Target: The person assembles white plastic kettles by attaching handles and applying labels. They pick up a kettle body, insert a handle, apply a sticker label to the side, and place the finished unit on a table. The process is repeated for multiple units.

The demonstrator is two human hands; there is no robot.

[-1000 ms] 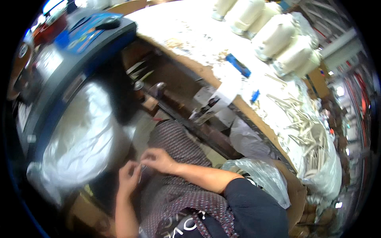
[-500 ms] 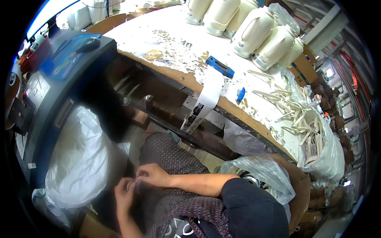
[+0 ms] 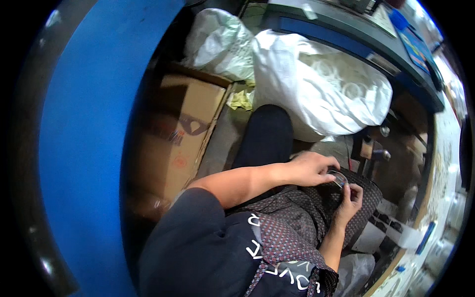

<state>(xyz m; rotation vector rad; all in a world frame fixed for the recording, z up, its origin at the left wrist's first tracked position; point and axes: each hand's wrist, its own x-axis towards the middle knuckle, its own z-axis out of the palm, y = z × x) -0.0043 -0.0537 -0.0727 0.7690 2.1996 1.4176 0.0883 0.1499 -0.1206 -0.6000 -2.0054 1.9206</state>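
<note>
**Small piece between the fingertips: hold it close and look at it**

The small clear piece (image 3: 339, 178) sits between the two hands, just above the lap, near the right knee. It looks like a thin loop, but it is too small to tell its shape for sure.

The left hand (image 3: 309, 168) comes across from the shoulder side with its fingers curled down over the piece, and it pinches the piece from above. The right hand (image 3: 349, 202) comes up from below with its fingertips closed on the lower side of the same piece. The two hands are almost touching each other.

In my judgement, this handling goes best when one hand only holds and the other does the fine work. A light pinch is enough, because a thin clear part can bend or spring away under a hard one. It also helps to rest the wrists on the patterned apron (image 3: 292, 222), so that the fingers are steady.

If the piece slips, it will probably fall on the apron or down by the dark trouser leg (image 3: 264, 133), where a clear thing is hard to find.

A large white bag (image 3: 321, 84) lies beyond the knees. A cardboard box (image 3: 183, 133) stands on the floor to the left of the leg.
</note>
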